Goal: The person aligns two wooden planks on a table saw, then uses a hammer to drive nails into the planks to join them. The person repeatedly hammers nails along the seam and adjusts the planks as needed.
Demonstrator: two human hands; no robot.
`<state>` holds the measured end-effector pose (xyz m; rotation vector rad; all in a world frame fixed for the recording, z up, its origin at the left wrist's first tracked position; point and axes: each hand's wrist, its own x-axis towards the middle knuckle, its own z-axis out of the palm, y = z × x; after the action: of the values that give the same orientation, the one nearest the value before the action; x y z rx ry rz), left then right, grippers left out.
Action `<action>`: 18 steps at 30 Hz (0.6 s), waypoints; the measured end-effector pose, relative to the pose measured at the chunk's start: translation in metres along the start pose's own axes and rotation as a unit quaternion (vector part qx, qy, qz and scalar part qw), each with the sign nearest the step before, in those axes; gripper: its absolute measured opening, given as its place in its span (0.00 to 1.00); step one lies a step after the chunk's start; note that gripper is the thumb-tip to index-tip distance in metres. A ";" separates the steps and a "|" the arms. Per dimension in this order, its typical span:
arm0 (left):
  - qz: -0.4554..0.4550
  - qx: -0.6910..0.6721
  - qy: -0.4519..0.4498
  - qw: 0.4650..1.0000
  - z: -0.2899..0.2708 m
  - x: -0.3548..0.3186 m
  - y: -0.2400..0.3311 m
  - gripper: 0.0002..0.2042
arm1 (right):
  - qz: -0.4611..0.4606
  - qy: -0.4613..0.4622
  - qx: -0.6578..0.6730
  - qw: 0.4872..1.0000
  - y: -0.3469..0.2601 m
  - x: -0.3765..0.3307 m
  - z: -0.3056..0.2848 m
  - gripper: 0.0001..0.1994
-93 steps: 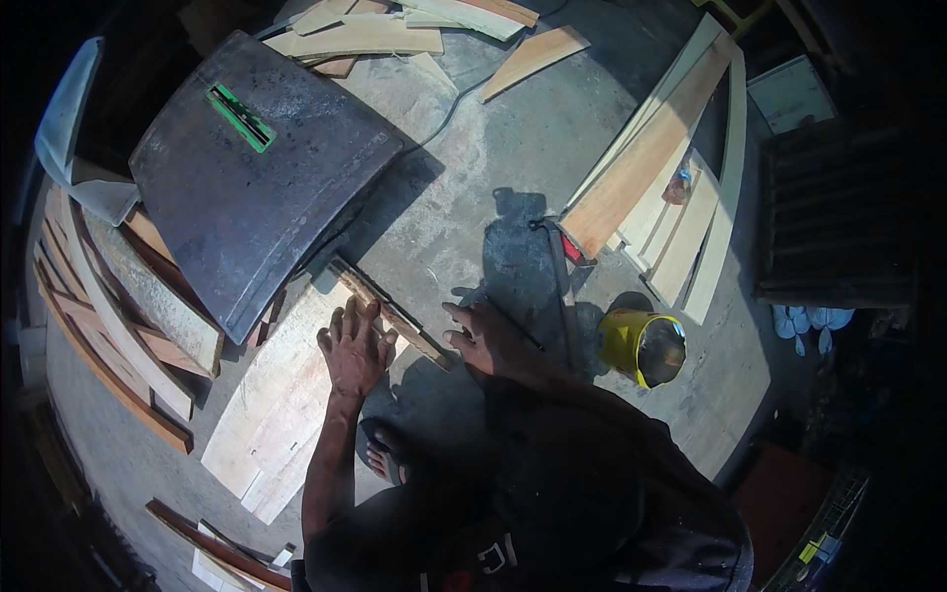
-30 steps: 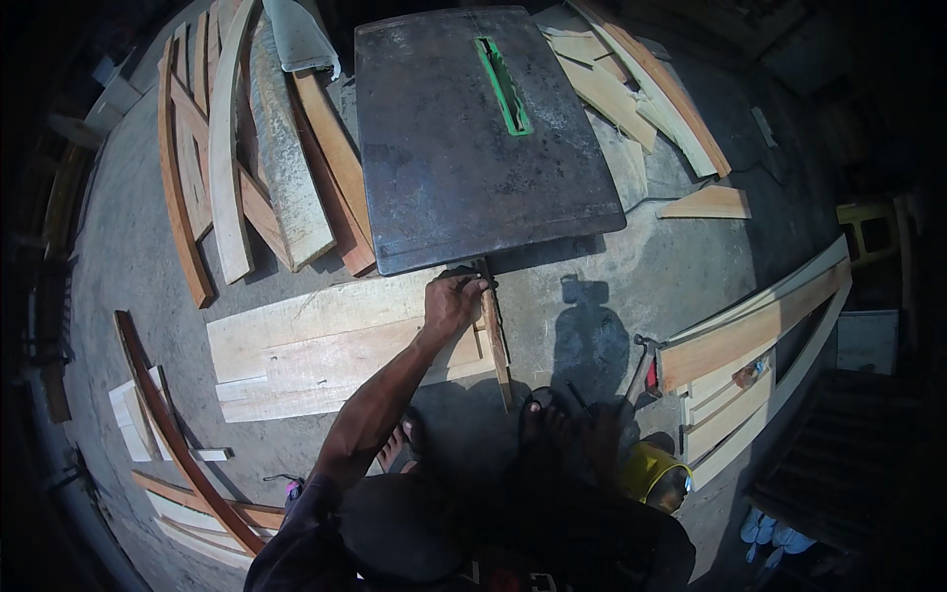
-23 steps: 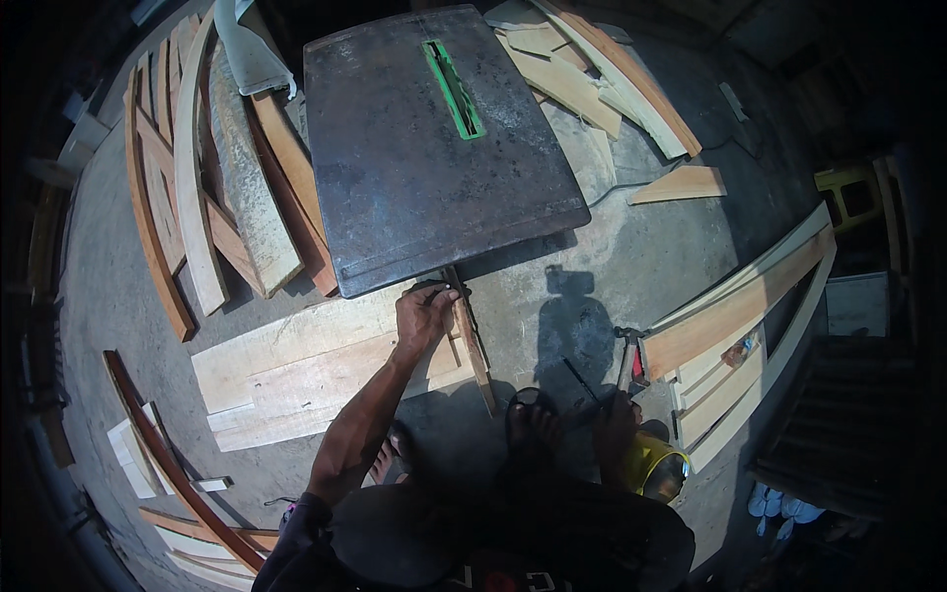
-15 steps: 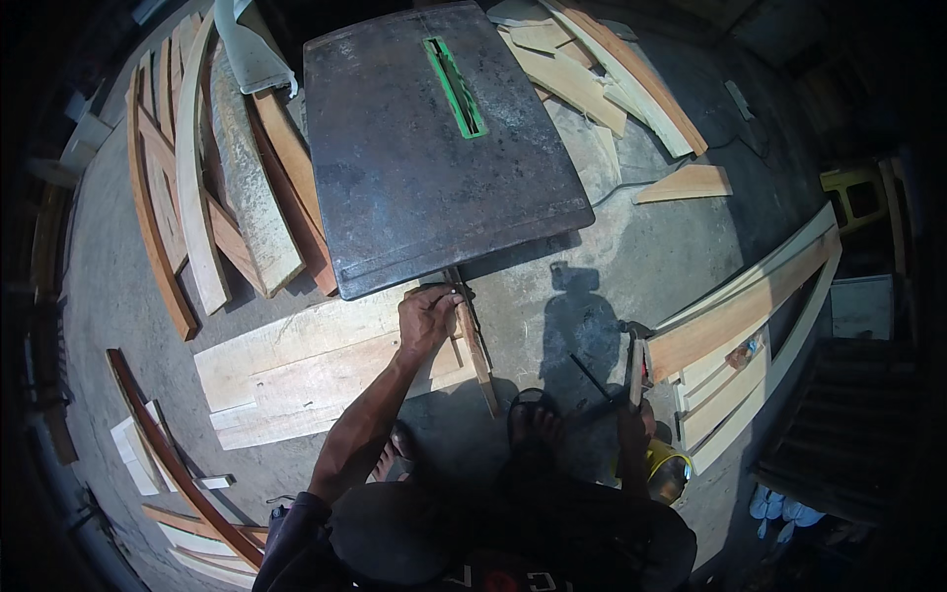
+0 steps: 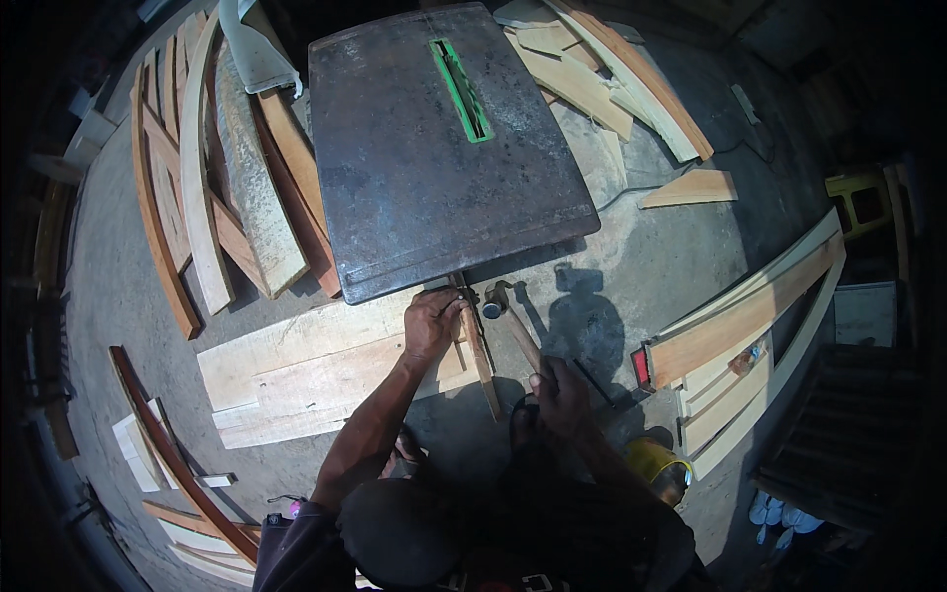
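A hammer (image 5: 525, 341) with a wooden handle is gripped in my right hand (image 5: 564, 397). Its metal head is close to my left hand (image 5: 432, 322), just right of it. The left fingers are pinched together at the upper end of a narrow wooden strip (image 5: 481, 370); whatever is between the fingertips is too small to make out. That strip points toward me from under the near edge of a dark metal table (image 5: 444, 178). A green-framed slot (image 5: 461, 91) is set into the tabletop. Wide pale boards (image 5: 306, 375) lie beneath my left forearm.
Long wooden planks (image 5: 207, 197) lie at the far left, and more boards (image 5: 582, 89) sit beyond the table's right side. Stacked boards (image 5: 750, 306) stand at the right, near a yellow bucket (image 5: 651, 462). A curved reddish plank (image 5: 182, 464) is at the near left.
My right hand has swung the hammer from the right in toward my left hand, bringing its head beside the strip. The left hand stays pinched in the same place.
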<state>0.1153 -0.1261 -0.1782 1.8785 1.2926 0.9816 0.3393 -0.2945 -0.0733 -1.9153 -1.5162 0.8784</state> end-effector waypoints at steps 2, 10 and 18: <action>-0.002 -0.008 0.002 1.000 0.000 0.000 -0.001 0.09 | 0.030 -0.039 0.025 0.998 -0.013 0.011 0.004 0.22; 0.008 -0.017 -0.001 1.000 0.004 -0.001 -0.008 0.08 | -0.131 0.065 -0.106 0.984 -0.014 0.016 0.026 0.21; 0.024 0.024 0.008 0.999 0.004 -0.003 -0.006 0.08 | -0.059 -0.015 -0.171 0.983 -0.015 0.020 0.025 0.24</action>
<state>0.1152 -0.1271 -0.1858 1.9509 1.2961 1.0008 0.3138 -0.2715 -0.0818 -2.0266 -1.8755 0.6274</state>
